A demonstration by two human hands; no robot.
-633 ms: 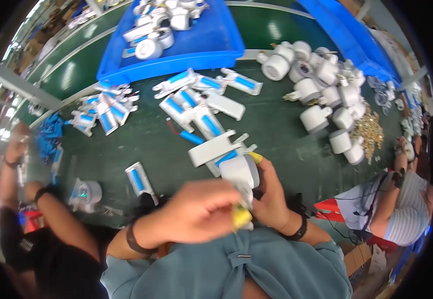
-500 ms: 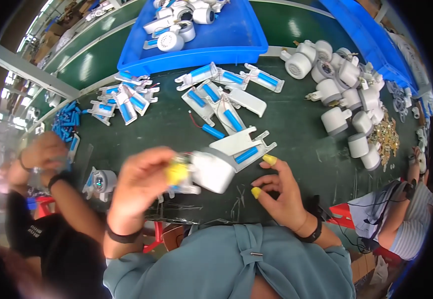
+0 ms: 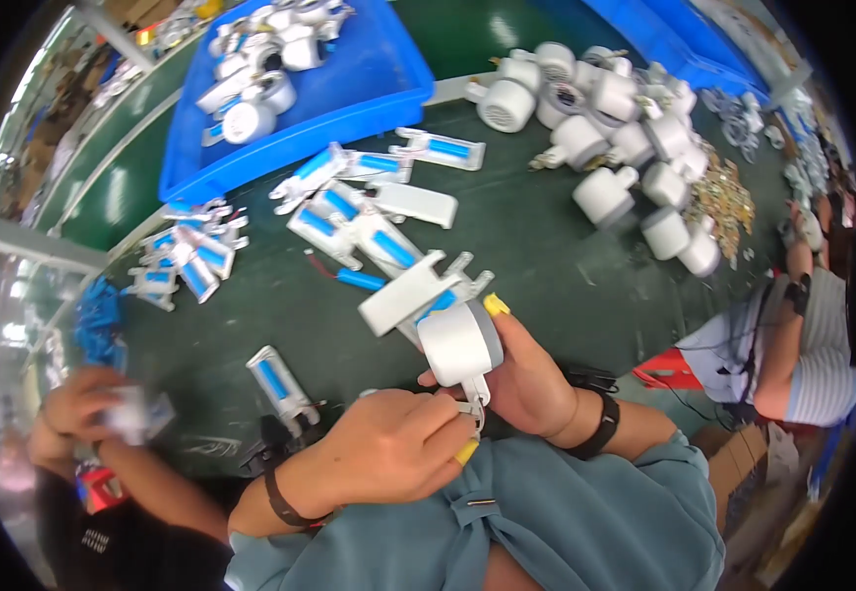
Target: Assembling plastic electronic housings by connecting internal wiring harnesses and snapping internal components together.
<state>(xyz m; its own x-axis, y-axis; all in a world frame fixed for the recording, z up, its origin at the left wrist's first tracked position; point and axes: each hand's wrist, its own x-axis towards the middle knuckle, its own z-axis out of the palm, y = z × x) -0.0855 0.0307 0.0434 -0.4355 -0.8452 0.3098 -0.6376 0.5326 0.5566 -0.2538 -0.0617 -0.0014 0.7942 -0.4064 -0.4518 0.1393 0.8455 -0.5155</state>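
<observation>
A white round fan head point(image 3: 455, 345) with a grey rim rests in my right hand point(image 3: 534, 384), whose fingers wrap its side and underside. Its short stem points down toward me. My left hand point(image 3: 388, 445) is closed at the end of that stem, thumb and fingers pinched together; what exactly they pinch is mostly hidden. Yellow covers sit on some fingertips of both hands. Just beyond the fan head lies a white handle shell point(image 3: 403, 294), overlapping other shells with blue batteries. One more battery-filled handle half point(image 3: 282, 386) lies beyond my left wrist.
Several white fan heads point(image 3: 605, 195) are heaped at the right, beside small brass-coloured parts point(image 3: 723, 202). A blue tray point(image 3: 300, 133) of assembled pieces stands far left. Blue batteries point(image 3: 100, 320) and more handle halves point(image 3: 191, 258) lie left. A co-worker's hands point(image 3: 78, 404) work nearby.
The fan head was in my left hand and is now in my right, which was open before. My left hand has moved to its stem. The view has turned, shifting the table leftward.
</observation>
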